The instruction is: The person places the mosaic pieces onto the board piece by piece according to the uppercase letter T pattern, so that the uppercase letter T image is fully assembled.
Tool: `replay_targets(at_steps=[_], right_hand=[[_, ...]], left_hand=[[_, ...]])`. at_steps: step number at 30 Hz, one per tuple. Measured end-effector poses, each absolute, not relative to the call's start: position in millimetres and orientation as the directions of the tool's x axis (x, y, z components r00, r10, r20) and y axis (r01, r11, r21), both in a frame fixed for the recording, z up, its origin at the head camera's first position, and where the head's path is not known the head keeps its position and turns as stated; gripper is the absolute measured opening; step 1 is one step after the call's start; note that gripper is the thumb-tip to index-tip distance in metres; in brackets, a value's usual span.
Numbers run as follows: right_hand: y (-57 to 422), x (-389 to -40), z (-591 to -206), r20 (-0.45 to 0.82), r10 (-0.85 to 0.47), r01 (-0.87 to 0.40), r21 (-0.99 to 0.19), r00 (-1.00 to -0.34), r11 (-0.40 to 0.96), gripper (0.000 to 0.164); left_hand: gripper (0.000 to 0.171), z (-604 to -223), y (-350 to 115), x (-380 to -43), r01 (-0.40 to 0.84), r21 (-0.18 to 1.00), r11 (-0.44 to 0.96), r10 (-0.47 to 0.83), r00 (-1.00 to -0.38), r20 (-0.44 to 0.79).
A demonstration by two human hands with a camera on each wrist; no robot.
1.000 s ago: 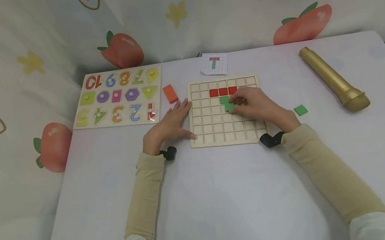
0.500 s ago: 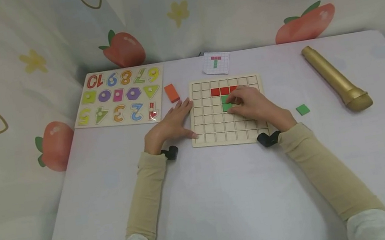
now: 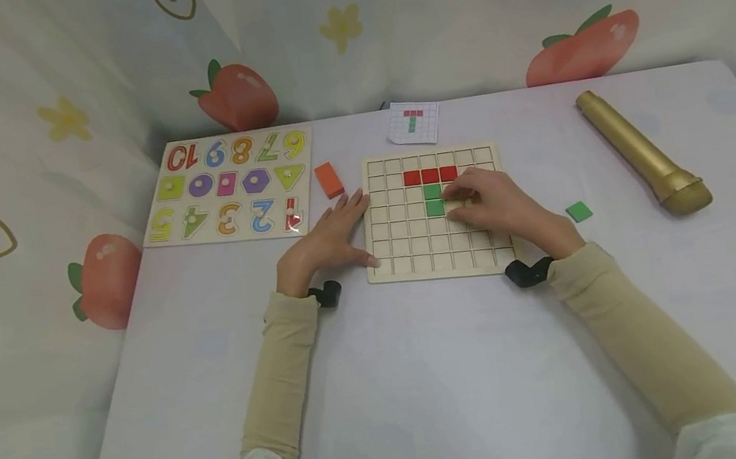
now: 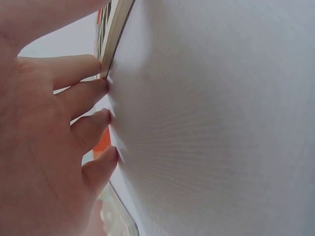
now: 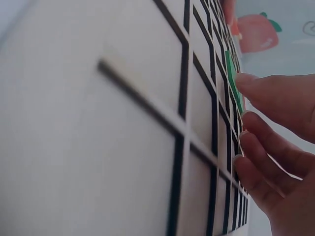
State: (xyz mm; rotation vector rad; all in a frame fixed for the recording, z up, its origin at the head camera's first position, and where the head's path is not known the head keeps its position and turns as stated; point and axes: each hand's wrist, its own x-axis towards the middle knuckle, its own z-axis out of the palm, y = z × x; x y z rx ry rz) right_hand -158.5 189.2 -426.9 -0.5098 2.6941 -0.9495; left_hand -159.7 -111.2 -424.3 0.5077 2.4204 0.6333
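Observation:
A wooden grid board (image 3: 407, 247) lies on the table with three red tiles (image 3: 429, 175) in a row. Below the middle red tile, two green tiles (image 3: 434, 208) sit in a column. My right hand (image 3: 501, 204) hovers over the board's right half, thumb and index finger apart, just right of the green tiles. In the right wrist view, a green tile (image 5: 233, 81) is near the thumb tip. My left hand (image 3: 326, 240) spreads its fingers and touches the board's left edge, thumb at the lower left corner. The left wrist view shows the board's edge (image 4: 117, 29) by its fingertips.
One loose green tile (image 3: 579, 211) lies right of the board, with a golden microphone (image 3: 640, 150) beyond. An orange block (image 3: 329, 180) and a number puzzle board (image 3: 213, 235) lie to the left. A card with a T pattern (image 3: 415, 134) lies behind the grid board.
The lower green tile has settled squarely into its cell under the other. My right hand has let go of it and drawn slightly right. The left hand stays put.

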Motion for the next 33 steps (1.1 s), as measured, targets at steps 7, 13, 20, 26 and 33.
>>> replay_targets(at_steps=[7,13,20,26,33], right_hand=[[204.8,-145.2,-425.1,-0.046,-0.363,-0.258,-0.622,-0.93,0.74,0.028],[224.0,-133.1,-423.7,0.059,-0.37,-0.331,-0.593,-0.927,0.734,0.022],[252.1,-118.4,-425.8,0.08,-0.326,-0.311,-0.574,-0.942,0.758,0.022],[278.6,-106.5,-426.5,0.121,-0.305,-0.321,-0.537,-0.945,0.78,0.022],[303.1,-99.8,-424.8,0.103,-0.273,-0.286,-0.516,-0.956,0.807,0.024]], left_hand=[[0.114,-425.7,-110.6,-160.0,0.204,0.533,0.821,0.474,-0.764,-0.438],[0.114,-424.7,-110.9,-158.9,0.198,0.529,0.825,0.467,-0.768,-0.439],[0.113,-426.4,-111.5,-159.8,0.223,0.527,0.82,0.486,-0.758,-0.436],[0.113,-426.4,-109.8,-159.5,0.22,0.527,0.821,0.487,-0.752,-0.445],[0.113,-425.3,-110.1,-160.3,0.214,0.526,0.823,0.484,-0.749,-0.452]])
